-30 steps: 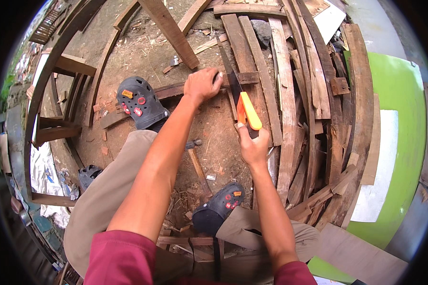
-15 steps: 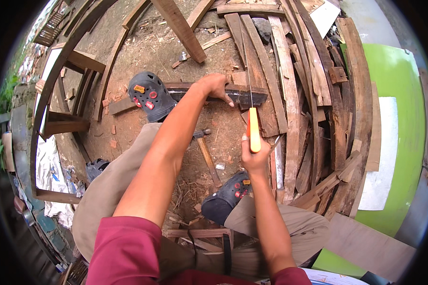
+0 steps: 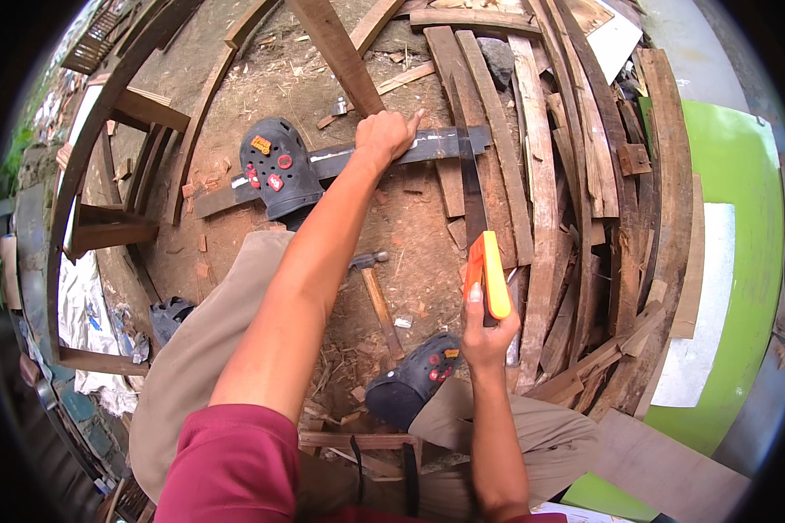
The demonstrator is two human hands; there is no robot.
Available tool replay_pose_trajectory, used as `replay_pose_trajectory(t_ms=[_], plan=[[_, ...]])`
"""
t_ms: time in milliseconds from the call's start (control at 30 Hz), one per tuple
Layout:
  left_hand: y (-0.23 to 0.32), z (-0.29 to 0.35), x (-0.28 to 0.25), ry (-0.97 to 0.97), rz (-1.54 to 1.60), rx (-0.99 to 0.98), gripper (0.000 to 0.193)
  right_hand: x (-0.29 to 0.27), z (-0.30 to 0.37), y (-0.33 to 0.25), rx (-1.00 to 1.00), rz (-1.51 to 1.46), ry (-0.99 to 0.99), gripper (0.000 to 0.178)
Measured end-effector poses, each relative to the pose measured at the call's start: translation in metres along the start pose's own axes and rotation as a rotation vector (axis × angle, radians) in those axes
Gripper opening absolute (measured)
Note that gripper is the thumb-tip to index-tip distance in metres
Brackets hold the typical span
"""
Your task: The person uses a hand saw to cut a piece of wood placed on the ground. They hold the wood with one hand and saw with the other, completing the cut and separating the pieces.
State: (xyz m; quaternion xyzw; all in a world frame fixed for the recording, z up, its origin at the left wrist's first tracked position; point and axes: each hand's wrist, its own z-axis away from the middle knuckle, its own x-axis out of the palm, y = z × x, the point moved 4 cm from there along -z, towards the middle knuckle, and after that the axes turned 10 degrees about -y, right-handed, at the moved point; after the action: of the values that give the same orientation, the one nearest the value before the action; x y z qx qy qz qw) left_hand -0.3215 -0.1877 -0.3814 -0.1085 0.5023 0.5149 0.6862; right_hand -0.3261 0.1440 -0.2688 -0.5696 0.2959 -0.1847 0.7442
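A dark, worn wooden plank lies across the ground in front of me, one of my black clogs standing on its left part. My left hand is closed over the plank, right of the clog, with its fingertips hidden. In my right hand is a handsaw with a yellow and orange handle. Its blade points away from me and crosses the plank near the right end; whether the teeth touch the wood I cannot tell.
A hammer lies on the dirt between my feet. Long boards are piled along the right, beside a green panel. A wooden frame stands at the left. Above my left hand, a post slants down.
My right hand has drawn the saw back toward me and slightly right, and the blade's side now shows. The plank's right end has shifted away from me, with my left hand on it.
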Motion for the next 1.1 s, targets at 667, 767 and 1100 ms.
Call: replay_pose_trajectory(t_ms=[667,767,1100], plan=[[-0.002,0.009,0.021,0.002,0.11,-0.205,0.064,0.002,-0.005,0.004,0.097,-0.116,-0.078,0.014],[0.002,0.012,0.019,0.025,0.087,-0.183,0.063,0.002,-0.011,-0.008,0.158,-0.15,-0.079,0.017],[0.003,0.016,0.023,-0.076,-0.08,0.113,0.071,0.005,0.01,0.041,0.061,0.132,-0.08,0.018]])
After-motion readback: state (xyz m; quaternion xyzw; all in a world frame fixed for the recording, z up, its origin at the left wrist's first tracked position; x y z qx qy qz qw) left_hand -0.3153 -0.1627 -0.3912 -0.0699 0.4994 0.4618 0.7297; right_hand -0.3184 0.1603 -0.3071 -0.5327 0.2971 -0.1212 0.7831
